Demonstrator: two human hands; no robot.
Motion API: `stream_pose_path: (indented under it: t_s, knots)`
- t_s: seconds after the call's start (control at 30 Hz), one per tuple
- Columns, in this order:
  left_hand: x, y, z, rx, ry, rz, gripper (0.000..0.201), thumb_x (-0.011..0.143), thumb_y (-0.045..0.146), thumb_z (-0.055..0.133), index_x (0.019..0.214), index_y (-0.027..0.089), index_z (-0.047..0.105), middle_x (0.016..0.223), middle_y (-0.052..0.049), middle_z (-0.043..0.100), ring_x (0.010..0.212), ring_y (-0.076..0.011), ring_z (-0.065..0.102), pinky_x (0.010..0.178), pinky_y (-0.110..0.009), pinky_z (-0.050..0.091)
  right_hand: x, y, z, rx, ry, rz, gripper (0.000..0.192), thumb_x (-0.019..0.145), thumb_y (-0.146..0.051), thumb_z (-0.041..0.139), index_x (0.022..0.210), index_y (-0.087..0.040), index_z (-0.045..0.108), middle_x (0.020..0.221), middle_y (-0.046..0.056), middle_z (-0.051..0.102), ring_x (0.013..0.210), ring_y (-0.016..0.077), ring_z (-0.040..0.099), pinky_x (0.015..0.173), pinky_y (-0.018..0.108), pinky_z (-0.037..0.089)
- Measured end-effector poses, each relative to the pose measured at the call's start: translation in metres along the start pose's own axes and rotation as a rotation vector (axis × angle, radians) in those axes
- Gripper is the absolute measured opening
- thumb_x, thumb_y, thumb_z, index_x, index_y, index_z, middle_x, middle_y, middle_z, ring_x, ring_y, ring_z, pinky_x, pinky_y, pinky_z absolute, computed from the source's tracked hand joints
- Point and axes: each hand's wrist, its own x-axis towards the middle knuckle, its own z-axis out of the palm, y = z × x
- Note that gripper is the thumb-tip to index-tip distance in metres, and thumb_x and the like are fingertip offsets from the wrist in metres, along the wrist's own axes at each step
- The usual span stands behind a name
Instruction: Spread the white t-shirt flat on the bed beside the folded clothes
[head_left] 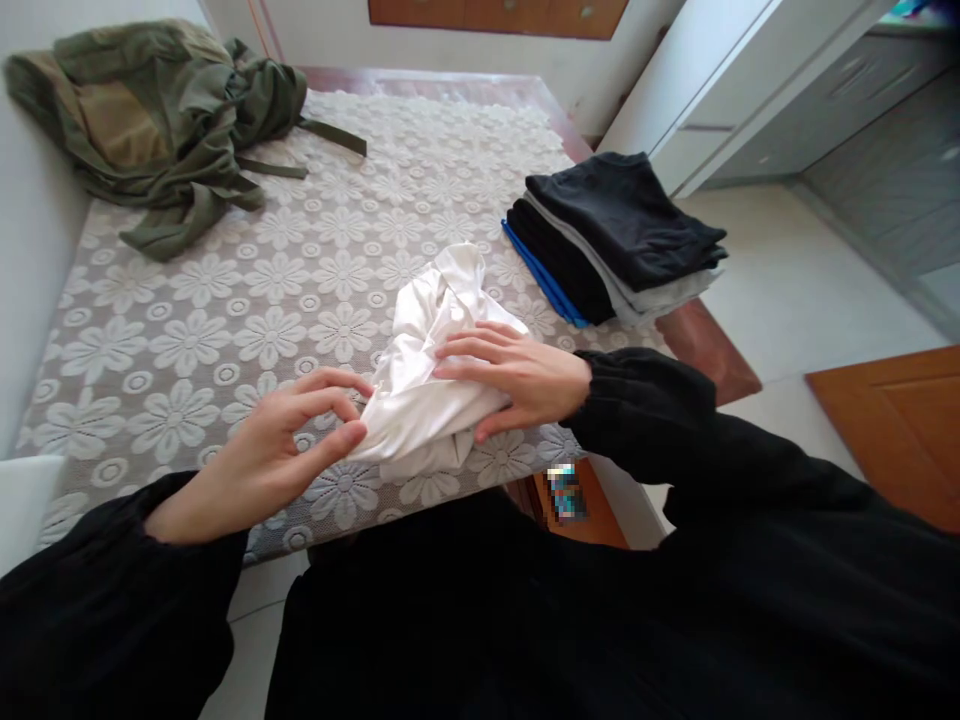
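Observation:
A white, satiny garment (pixel 427 400) lies bunched and creased near the table's front edge. My left hand (pixel 289 440) is at its left corner, thumb and curled fingers close together in a pinch on the cloth's edge. Across the right part of the cloth rests my right hand (pixel 517 380), palm down, fingers stretched out and slightly spread. Part of the garment is hidden beneath that hand. What kind of garment it is, I cannot tell from the folds.
A stack of folded clothes (pixel 622 235), dark grey, light grey, black and blue, sits at the table's right side. An olive-green backpack (pixel 172 120) slumps at the back left. A floral lace cloth (pixel 180 340) covers the table. A wooden door (pixel 900 430) shows at right.

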Motion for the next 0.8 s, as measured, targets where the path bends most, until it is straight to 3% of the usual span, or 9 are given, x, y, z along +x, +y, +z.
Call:
stream_pose_path:
  t_s: [0.03, 0.13, 0.17, 0.3, 0.43, 0.57, 0.63, 0.7, 0.8]
  knots:
    - [-0.001, -0.002, 0.003, -0.007, -0.002, 0.011, 0.021, 0.094, 0.042, 0.062, 0.100, 0.024, 0.071, 0.128, -0.007, 0.069, 0.116, -0.0250, 0.066, 0.101, -0.035, 0.051, -0.001, -0.004, 0.002, -0.008, 0.009, 0.015, 0.064, 0.093, -0.056, 0.064, 0.144, -0.018, 0.051, 0.137, 0.015, 0.060, 0.128, 0.0286, 0.051, 0.108, 0.048, 0.038]
    - [-0.001, -0.005, 0.017, 0.023, -0.090, 0.030, 0.061, 0.086, 0.046, 0.074, 0.141, 0.027, 0.054, 0.145, -0.010, 0.060, 0.133, -0.0297, 0.057, 0.114, -0.043, 0.045, 0.002, -0.008, 0.001, -0.032, 0.002, 0.040, 0.035, 0.101, -0.041, 0.055, 0.128, -0.019, 0.062, 0.111, 0.010, 0.068, 0.103, 0.0226, 0.058, 0.095, 0.040, 0.041]
    - [0.001, -0.005, 0.022, 0.054, -0.104, 0.045, 0.063, 0.085, 0.045, 0.075, 0.142, 0.027, 0.053, 0.140, -0.009, 0.063, 0.131, -0.0288, 0.058, 0.117, -0.045, 0.043, 0.005, -0.007, 0.000, -0.032, -0.003, 0.035, 0.028, 0.103, -0.037, 0.052, 0.119, -0.019, 0.065, 0.105, 0.008, 0.068, 0.098, 0.0212, 0.058, 0.092, 0.039, 0.041]
    - [0.004, -0.003, 0.036, 0.112, -0.081, 0.138, 0.012, 0.098, 0.027, 0.058, 0.103, 0.024, 0.069, 0.096, 0.000, 0.074, 0.101, -0.0179, 0.070, 0.122, -0.045, 0.036, 0.010, -0.011, -0.009, 0.111, 0.094, -0.004, 0.020, 0.104, -0.029, 0.046, 0.102, -0.018, 0.063, 0.105, 0.009, 0.067, 0.098, 0.0201, 0.059, 0.089, 0.037, 0.044]
    - [-0.007, 0.001, 0.027, 0.072, 0.099, 0.008, 0.010, 0.099, 0.025, 0.056, 0.101, 0.022, 0.065, 0.082, 0.002, 0.069, 0.070, -0.0113, 0.066, 0.079, -0.026, 0.056, 0.004, -0.019, -0.025, 0.369, 0.187, 0.024, 0.020, 0.104, -0.024, 0.040, 0.114, -0.018, 0.058, 0.116, 0.010, 0.067, 0.107, 0.0181, 0.061, 0.092, 0.034, 0.047]
    - [-0.023, 0.007, 0.016, 0.032, 0.215, -0.075, 0.011, 0.099, 0.030, 0.057, 0.101, 0.023, 0.065, 0.069, 0.005, 0.062, 0.056, -0.0096, 0.057, 0.053, -0.021, 0.046, -0.004, -0.022, -0.038, 0.343, 0.238, 0.140, 0.016, 0.102, -0.024, 0.046, 0.109, -0.017, 0.058, 0.093, 0.004, 0.067, 0.083, 0.0142, 0.061, 0.076, 0.028, 0.046]
    - [-0.027, 0.013, 0.021, 0.031, 0.141, -0.024, 0.019, 0.096, 0.038, 0.064, 0.108, 0.024, 0.067, 0.086, 0.000, 0.070, 0.074, -0.0138, 0.066, 0.066, -0.024, 0.054, -0.003, -0.024, -0.039, 0.275, 0.269, 0.142, 0.011, 0.098, -0.023, 0.050, 0.105, -0.018, 0.057, 0.087, 0.003, 0.065, 0.078, 0.0140, 0.059, 0.072, 0.027, 0.045]
    - [-0.028, 0.019, 0.037, 0.050, 0.019, 0.018, 0.053, 0.086, 0.051, 0.075, 0.131, 0.027, 0.060, 0.121, -0.008, 0.069, 0.108, -0.0238, 0.068, 0.092, -0.036, 0.057, 0.002, -0.028, -0.037, 0.223, 0.276, 0.130, 0.011, 0.096, -0.021, 0.052, 0.106, -0.018, 0.056, 0.089, 0.003, 0.066, 0.080, 0.0152, 0.059, 0.075, 0.028, 0.046]
    - [-0.026, 0.024, 0.072, 0.113, -0.039, 0.003, 0.101, 0.076, 0.058, 0.082, 0.157, 0.027, 0.031, 0.158, -0.016, 0.044, 0.145, -0.0364, 0.043, 0.117, -0.055, 0.041, 0.014, -0.038, -0.033, 0.226, 0.271, 0.107, 0.019, 0.096, -0.021, 0.053, 0.115, -0.017, 0.057, 0.099, 0.007, 0.069, 0.090, 0.0178, 0.062, 0.082, 0.031, 0.047]
